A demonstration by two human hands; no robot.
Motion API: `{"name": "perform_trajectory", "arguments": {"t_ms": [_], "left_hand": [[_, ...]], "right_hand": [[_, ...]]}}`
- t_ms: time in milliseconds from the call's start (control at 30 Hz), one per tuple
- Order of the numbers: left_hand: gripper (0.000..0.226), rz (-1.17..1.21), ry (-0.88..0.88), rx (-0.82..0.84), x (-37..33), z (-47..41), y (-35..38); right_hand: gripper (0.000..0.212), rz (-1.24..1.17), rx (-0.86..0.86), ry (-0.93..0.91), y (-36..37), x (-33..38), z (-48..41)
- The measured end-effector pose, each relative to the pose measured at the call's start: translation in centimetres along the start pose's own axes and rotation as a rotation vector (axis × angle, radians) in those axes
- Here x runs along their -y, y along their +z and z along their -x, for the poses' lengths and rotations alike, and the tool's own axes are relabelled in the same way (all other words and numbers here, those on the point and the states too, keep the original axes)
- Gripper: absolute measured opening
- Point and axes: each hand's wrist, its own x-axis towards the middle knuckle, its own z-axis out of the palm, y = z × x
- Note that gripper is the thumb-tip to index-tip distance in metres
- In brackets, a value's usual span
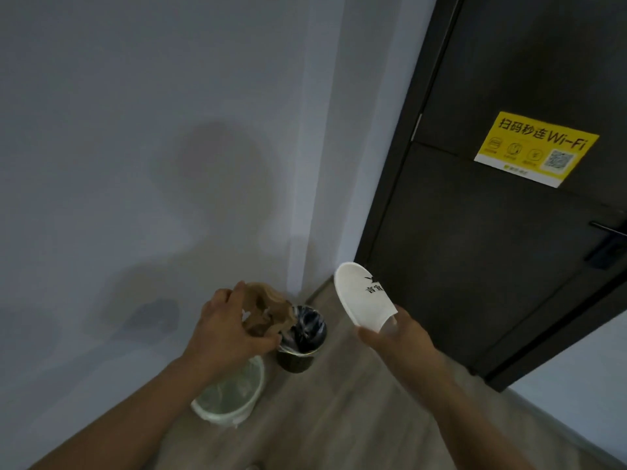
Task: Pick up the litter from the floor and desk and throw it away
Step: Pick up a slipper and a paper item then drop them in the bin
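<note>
My left hand (226, 325) grips a crumpled brown paper bag (268, 310) and holds it over the rim of a dark bin (302, 359) lined with a black bag. My right hand (398, 337) holds a white disposable slipper (363, 295) with black print by its open end, up to the right of that bin. A second bin, white with a clear liner (230, 398), stands on the floor just left of the dark one, below my left forearm.
Both bins stand in a corner against a grey wall (152, 164). A dark door (492, 232) with a yellow Wi-Fi sticker (536, 149) and a handle (607, 232) is on the right. Wood-look floor (339, 418) stretches toward me.
</note>
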Motion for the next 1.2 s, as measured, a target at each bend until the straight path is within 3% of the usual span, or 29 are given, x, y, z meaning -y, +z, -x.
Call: {"name": "perform_trajectory", "arguments": {"t_ms": [300, 567, 767, 867, 967, 1067, 1200], "left_hand": [[0.106, 0.042, -0.035, 0.151, 3.5, -15.8, 1.9], [0.109, 0.041, -0.129, 0.227, 6.4, -23.3, 5.8], [0.114, -0.054, -0.186, 0.180, 6.4, -27.5, 10.9], [0.131, -0.099, -0.333, 0.346, 5.9, -32.1, 17.5], [0.133, -0.133, -0.356, 0.292, 6.1, -32.9, 18.2], [0.122, -0.123, -0.357, 0.282, 6.6, -34.6, 21.2], [0.104, -0.090, -0.398, 0.392, 9.2, -36.3, 27.7]], "right_hand": [[0.073, 0.306, 0.093, 0.075, 7.0, 2.2, -14.2], [0.077, 0.550, 0.243, 0.156, 10.5, 0.1, -22.9], [0.072, 0.610, 0.393, 0.121, 12.0, -2.6, -29.8], [0.069, 0.602, 0.512, 0.156, 12.5, -7.6, -37.4], [0.072, 0.554, 0.527, 0.142, 12.8, -7.5, -38.9], [0.070, 0.517, 0.545, 0.157, 14.0, -9.0, -42.2], [0.074, 0.553, 0.670, 0.198, 19.4, -13.1, -46.4]]}}
